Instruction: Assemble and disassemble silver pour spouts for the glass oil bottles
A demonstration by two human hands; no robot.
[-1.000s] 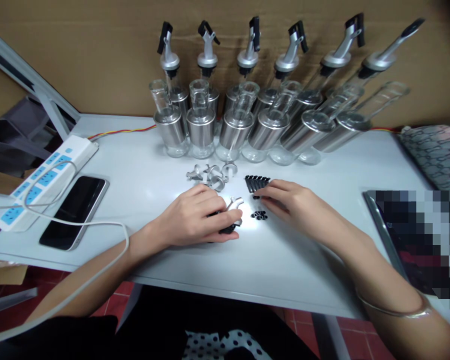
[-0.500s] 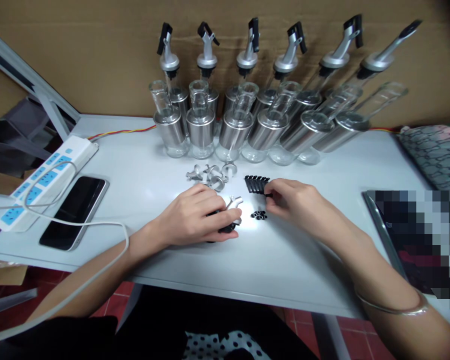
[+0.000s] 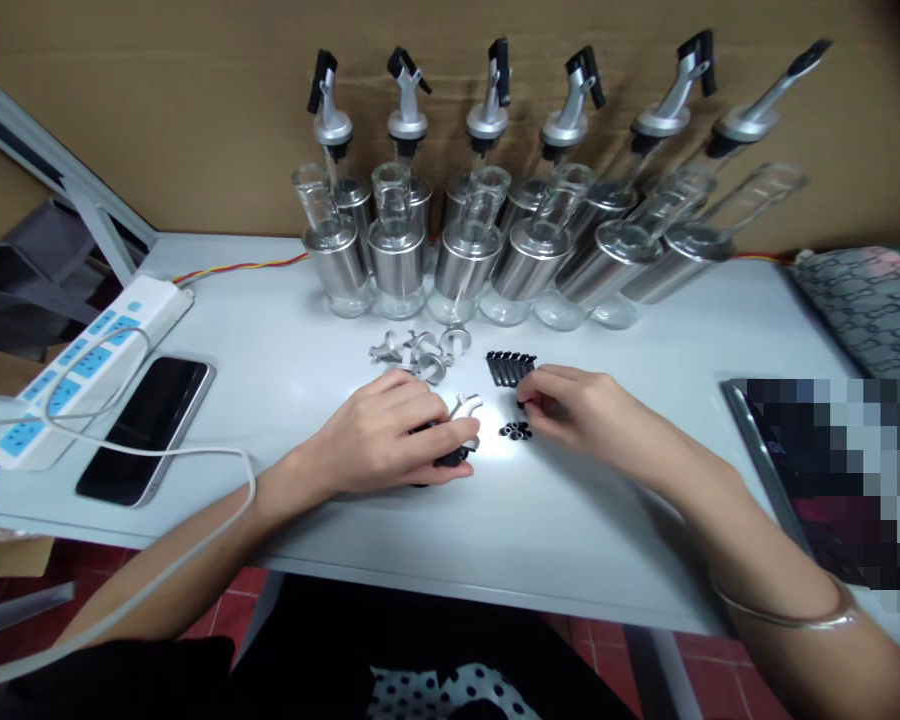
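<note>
My left hand rests on the white table, its fingers closed around a silver pourer spout with a black base. My right hand lies just right of it, fingertips pinched at the near end of a row of small black tubes; what the pinch holds is too small to make out. A little heap of black rings lies between the two hands. Several loose silver spouts lie behind my left hand.
Glass bottles with steel sleeves stand in two rows at the back; the rear ones carry pourer tops. At the left lie a power strip, a black phone and a white cable. A patterned pouch sits at the right.
My right hand reached to the row of black tubes, then drew back slightly toward me with fingertips pinched. My left hand stayed still on the spout.
</note>
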